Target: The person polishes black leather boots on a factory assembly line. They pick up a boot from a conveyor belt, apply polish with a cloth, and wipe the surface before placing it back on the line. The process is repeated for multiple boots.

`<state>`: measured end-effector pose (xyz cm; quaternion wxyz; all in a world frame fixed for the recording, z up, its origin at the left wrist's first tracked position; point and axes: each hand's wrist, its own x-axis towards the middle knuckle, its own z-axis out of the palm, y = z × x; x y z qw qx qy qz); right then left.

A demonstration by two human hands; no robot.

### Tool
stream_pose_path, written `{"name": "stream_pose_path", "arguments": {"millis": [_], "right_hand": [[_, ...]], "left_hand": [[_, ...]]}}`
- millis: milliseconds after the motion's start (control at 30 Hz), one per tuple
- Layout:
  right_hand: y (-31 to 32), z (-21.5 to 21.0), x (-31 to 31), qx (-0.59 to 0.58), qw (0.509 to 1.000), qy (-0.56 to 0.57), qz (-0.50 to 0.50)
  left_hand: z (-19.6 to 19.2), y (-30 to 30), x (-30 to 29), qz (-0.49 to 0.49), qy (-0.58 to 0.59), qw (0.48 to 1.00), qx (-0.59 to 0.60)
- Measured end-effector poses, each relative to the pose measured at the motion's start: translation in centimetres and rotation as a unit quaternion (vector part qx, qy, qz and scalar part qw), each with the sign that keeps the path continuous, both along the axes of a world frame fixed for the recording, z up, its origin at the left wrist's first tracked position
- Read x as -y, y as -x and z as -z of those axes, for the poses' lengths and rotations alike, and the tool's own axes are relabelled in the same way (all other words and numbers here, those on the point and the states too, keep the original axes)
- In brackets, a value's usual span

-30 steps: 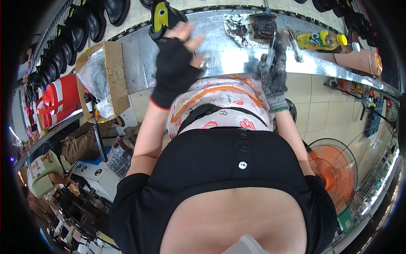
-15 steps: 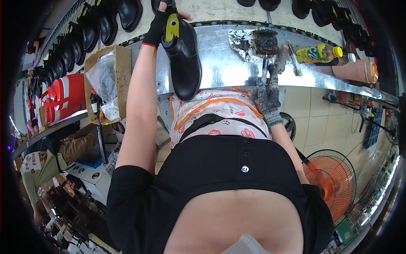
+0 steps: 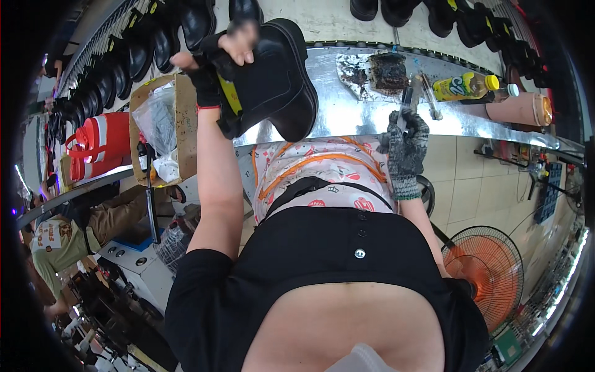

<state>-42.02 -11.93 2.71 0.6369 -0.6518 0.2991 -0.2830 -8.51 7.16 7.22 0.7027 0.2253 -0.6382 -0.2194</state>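
My left hand, in a black fingerless glove, grips a black ankle boot by its upper. The boot is tilted over the metal bench edge, and part of its yellow insole shows by the glove. My right hand, in a grey knit glove stained black, is closed around a slim tool with a dark end; its exact kind is not clear. Beyond that hand, a black-smeared pad lies on a stained white sheet. A thin brush-like stick rests right of the tool.
Black boots line the conveyor behind the bench. A yellow-labelled bottle and a pink tumbler are at right. Left are a cardboard box with plastic bags and a red bag. An orange fan stands lower right.
My left hand has turned the boot from toe-toward-me to a tilted pose and brought it slightly nearer. My right hand has moved right, with the tool away from the smeared pad.
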Motion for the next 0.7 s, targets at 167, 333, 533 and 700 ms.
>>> {"name": "stream_pose_path", "arguments": {"millis": [167,333,533,700], "right_hand": [[0.6,-0.6,2.7,-0.047,0.979,-0.159,-0.115],[-2.4,-7.6,4.1,-0.071,0.966,-0.071,-0.237],[-6.5,-13.4,3.3,0.006,0.821,0.472,-0.321],[-8.0,-15.0,2.9,-0.006,0.8,0.495,-0.338]], "left_hand": [[-1.2,1.1,0.9,0.036,0.041,0.998,0.031],[-1.5,1.2,2.1,0.081,0.047,0.994,0.063],[-2.2,2.6,2.9,0.086,0.016,0.996,0.03],[-2.5,2.6,3.1,0.089,-0.002,0.995,0.045]]}}
